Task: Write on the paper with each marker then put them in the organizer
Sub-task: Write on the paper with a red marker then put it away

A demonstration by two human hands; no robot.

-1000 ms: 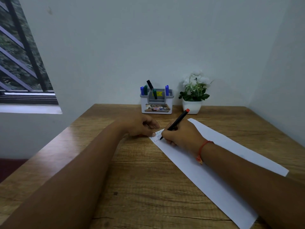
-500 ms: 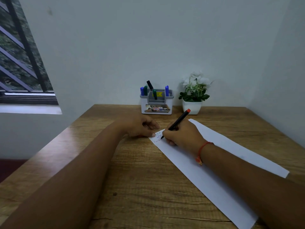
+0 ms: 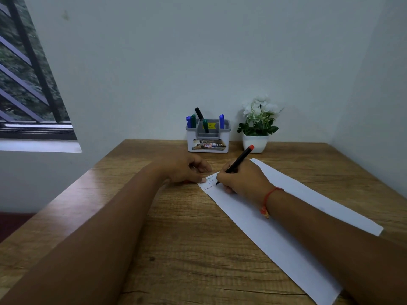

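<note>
While the right hand (image 3: 242,179) is gripping one red-ended marker (image 3: 239,160), tip on the single paper's (image 3: 275,234) 11 o'clock corner, the left hand (image 3: 182,168) is pressing that corner with a fingertip (image 3: 203,179), fingers curled; whether they are holding anything, I cannot tell. Five more markers (image 3: 205,126) (two blue, two green, one black) are standing in the organizer (image 3: 208,142) at 12 o'clock, one plant (image 3: 256,126) at its 3 o'clock.

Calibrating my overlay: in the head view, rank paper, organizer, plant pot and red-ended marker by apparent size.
1. paper
2. organizer
3. plant pot or red-ended marker: unsure, as the marker is longer, thinner and nearer.
</note>
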